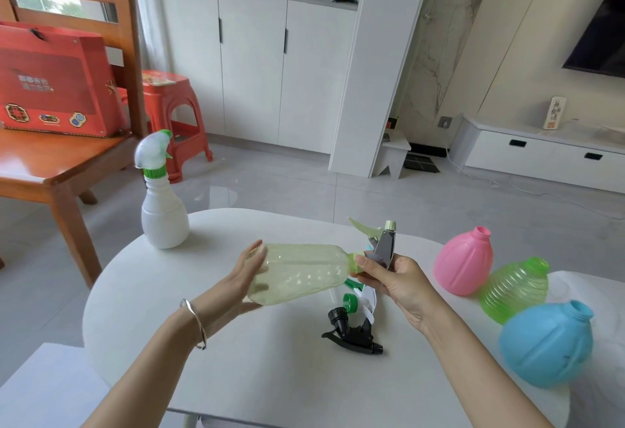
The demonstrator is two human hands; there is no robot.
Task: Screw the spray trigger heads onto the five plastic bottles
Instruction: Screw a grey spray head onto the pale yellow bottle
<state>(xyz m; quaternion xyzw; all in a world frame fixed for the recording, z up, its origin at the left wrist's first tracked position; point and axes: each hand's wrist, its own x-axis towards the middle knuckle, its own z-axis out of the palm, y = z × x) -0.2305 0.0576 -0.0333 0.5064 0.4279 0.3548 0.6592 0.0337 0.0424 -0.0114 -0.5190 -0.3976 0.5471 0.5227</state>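
I hold a pale yellow-green see-through bottle point(301, 272) sideways above the white table point(209, 353). My left hand point(245, 278) cups its base. My right hand point(394, 280) grips the grey and pale green trigger head point(380, 243) at the bottle's neck. A white bottle point(164, 218) with a white and green trigger head point(154, 153) stands upright at the table's far left. On the right, the pink bottle point(463, 265), the ribbed green bottle point(514, 289) and the blue bottle point(548, 343) lie with bare necks. A black trigger head point(351, 333) and a white and green trigger head point(358, 299) lie loose under the held bottle.
A wooden chair point(67, 157) carrying a red box point(57, 82) stands to the left of the table. A red plastic stool point(176, 116) is behind it. White cabinets point(257, 65) and a low TV unit point(541, 153) line the far walls across a grey tiled floor.
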